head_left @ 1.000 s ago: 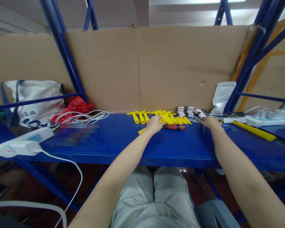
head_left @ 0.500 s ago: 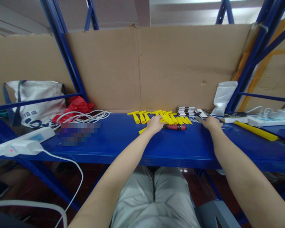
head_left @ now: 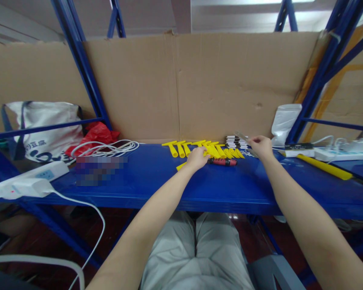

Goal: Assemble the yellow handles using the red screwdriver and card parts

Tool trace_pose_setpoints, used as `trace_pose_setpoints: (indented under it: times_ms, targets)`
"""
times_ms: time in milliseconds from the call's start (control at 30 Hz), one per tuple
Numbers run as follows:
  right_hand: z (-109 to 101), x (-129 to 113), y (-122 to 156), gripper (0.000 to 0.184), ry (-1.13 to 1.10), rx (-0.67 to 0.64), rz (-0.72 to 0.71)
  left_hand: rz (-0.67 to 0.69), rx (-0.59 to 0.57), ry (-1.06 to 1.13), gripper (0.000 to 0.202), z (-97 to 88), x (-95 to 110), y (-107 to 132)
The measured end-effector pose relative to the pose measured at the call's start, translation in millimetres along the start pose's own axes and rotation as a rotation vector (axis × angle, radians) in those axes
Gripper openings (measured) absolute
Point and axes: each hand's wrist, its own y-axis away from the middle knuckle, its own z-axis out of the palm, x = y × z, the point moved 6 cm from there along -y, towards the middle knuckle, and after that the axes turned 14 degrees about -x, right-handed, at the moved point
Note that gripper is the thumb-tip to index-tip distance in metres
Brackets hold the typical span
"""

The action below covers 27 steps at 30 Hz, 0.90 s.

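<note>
My left hand (head_left: 198, 158) is closed over a yellow piece (head_left: 181, 166) whose end shows at its left; the fingertips reach the yellow T-shaped handles (head_left: 181, 149), so what exactly it grips is partly hidden. My right hand (head_left: 261, 146) is raised above the shelf, fingers pinched on a thin, flat, pale strip (head_left: 242, 135) that points up and left. A small greyish piece (head_left: 253, 153) shows under that hand. Between the hands are a red-and-black screwdriver-like tool (head_left: 222, 162), several yellow wedge-shaped pieces (head_left: 234, 153) and a stack of black-and-white packs (head_left: 236, 141).
A white pouch (head_left: 286, 121) leans at the back right, near a power strip (head_left: 340, 154) and a long yellow bar (head_left: 325, 167). On the left are coiled white cable (head_left: 117, 148), a red bag (head_left: 98, 137), a cloth bag (head_left: 48, 129) and another power strip (head_left: 33, 177). Cardboard (head_left: 218, 88) stands behind.
My right hand has lifted and shifted left from the shelf surface, and the pale strip now stands out from its fingers over the black-and-white stack. My left hand has stayed in place.
</note>
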Motion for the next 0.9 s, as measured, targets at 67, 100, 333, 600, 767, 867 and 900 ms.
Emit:
trace_pose_setpoints:
  times_ms: [67, 100, 333, 600, 767, 867, 900]
  targets:
    - [18, -15, 4, 0.012, -0.173, -0.110, -0.081, 0.003, 0.009, -0.002, 0.028, -0.4, 0, 0]
    - [27, -22, 8, 0.011, -0.241, -0.175, -0.099, -0.001, 0.016, 0.002, 0.029, -0.8, 0, 0]
    - [76, -49, 36, 0.013, -0.629, -0.523, -0.061, -0.022, 0.046, 0.032, 0.038, -3.6, -1, 1]
    - [90, -52, 41, 0.020, -0.594, -0.564, -0.030, 0.011, 0.078, 0.039, 0.036, -6.2, 2, 4]
    - [90, -54, 45, 0.012, -0.565, -0.582, -0.020, 0.093, 0.091, 0.020, 0.037, -6.8, 6, 5]
    - [89, -55, 45, 0.013, -0.572, -0.578, -0.023, 0.112, 0.060, -0.042, 0.036, -5.4, 8, 6]
    - [89, -55, 45, 0.013, -0.568, -0.576, -0.029, 0.112, 0.045, -0.068, 0.037, -4.8, 9, 7]
